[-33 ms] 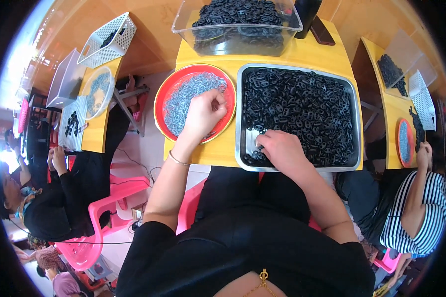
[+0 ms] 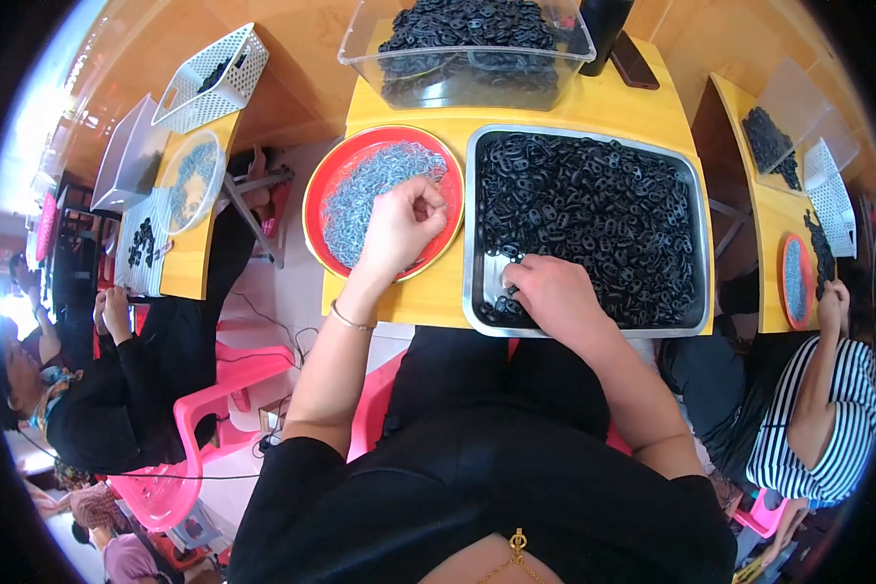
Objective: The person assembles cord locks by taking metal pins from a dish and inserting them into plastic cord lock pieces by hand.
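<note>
My left hand (image 2: 405, 226) is over the near right part of a round red tray (image 2: 325, 165) with a yellow rim. Its fingers are curled into a pinch, and what they hold, if anything, is too small to make out. Small silvery metal wire pieces (image 2: 355, 200) are heaped in that tray. At the near left corner of a rectangular metal tray (image 2: 470, 229), my right hand (image 2: 558, 297) reaches in with thumb and fingers closed together. Whatever lies between its fingertips is hidden. Small black plastic pieces with two holes (image 2: 603, 209) fill most of the metal tray.
Behind the trays, a clear plastic bin (image 2: 467, 88) holds more black pieces. A dark cylinder (image 2: 605, 34) and a dark flat object (image 2: 635, 63) stand beside it on the yellow table (image 2: 414, 310). Other people sit at tables left and right. A pink chair (image 2: 190, 438) stands left.
</note>
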`<state>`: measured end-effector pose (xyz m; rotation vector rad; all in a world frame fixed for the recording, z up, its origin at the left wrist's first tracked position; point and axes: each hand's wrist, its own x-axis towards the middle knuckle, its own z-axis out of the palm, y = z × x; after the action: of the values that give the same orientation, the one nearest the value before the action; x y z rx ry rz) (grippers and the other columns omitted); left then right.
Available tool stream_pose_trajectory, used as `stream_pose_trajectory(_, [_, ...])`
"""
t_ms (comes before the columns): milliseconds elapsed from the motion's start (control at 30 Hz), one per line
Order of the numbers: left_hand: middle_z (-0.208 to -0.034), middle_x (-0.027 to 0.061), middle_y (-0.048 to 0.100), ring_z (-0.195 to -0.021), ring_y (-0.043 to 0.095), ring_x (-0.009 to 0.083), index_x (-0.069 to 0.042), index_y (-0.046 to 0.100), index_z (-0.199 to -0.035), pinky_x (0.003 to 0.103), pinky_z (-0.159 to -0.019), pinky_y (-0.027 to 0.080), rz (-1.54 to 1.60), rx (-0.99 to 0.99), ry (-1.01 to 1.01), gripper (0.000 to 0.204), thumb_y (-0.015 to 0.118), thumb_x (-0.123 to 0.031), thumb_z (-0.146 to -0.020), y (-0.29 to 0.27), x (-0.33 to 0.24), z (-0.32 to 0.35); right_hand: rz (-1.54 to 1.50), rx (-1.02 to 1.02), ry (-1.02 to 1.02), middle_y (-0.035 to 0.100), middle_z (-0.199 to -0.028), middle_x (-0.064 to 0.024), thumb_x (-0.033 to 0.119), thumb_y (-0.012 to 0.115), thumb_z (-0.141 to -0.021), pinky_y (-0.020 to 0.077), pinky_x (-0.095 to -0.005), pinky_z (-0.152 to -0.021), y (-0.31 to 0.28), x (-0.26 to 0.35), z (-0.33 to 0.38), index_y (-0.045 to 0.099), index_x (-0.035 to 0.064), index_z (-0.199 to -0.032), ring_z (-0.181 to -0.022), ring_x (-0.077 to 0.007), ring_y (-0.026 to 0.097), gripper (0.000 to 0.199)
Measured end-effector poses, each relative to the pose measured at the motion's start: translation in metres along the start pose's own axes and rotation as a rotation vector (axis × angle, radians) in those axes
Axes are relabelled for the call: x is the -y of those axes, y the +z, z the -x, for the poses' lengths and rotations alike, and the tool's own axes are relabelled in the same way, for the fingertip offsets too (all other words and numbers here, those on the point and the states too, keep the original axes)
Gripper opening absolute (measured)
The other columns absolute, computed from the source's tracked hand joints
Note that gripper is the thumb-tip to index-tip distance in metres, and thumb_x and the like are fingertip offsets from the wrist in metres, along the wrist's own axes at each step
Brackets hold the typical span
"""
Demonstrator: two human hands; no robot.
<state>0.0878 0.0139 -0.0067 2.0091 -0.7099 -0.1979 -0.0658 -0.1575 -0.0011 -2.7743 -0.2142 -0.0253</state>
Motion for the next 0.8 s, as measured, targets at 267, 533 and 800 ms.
stream_pose_trajectory(267, [-0.082,0.0029,0.065,-0.074,0.060,0.0073,-0.002,0.062,-0.087,0.019,-0.067,0.047,0.913,0.192,-0.231,0.008,0.063,0.000,-0.080,0.011,-0.029,0.036,-0.718,-0.275,0.179,0.059,-0.076,-0.0059,0.004,0.063,-0.076,0.0465,-0.0276,-0.056,-0.024,0.006,-0.003,0.064,0.0088,-0.093,-0.063,-0.0163,0.058,0.018])
stream_pose_trajectory(533, [-0.083,0.0035,0.064,-0.074,0.059,0.0070,-0.001,0.061,-0.090,0.019,-0.066,0.047,1.050,0.201,-0.226,0.010,0.063,0.000,-0.080,0.028,-0.042,0.047,-0.895,-0.377,0.172,0.059,-0.086,-0.0048,-0.003,0.059,-0.079,0.0463,-0.0198,-0.064,-0.035,0.016,0.001,0.063,0.0008,-0.095,-0.072,-0.0083,0.058,0.017])
stream_pose_trajectory(800, [-0.082,0.0024,0.063,-0.074,0.059,0.0067,-0.003,0.058,-0.093,0.019,-0.066,0.047,1.096,0.150,-0.225,0.016,0.064,0.003,-0.079,0.032,-0.049,0.050,-0.918,-0.410,0.172,0.059,-0.085,-0.0045,-0.003,0.059,-0.079,0.0460,-0.0195,-0.064,-0.032,0.019,0.003,0.063,0.0011,-0.094,-0.072,-0.0079,0.058,0.016])
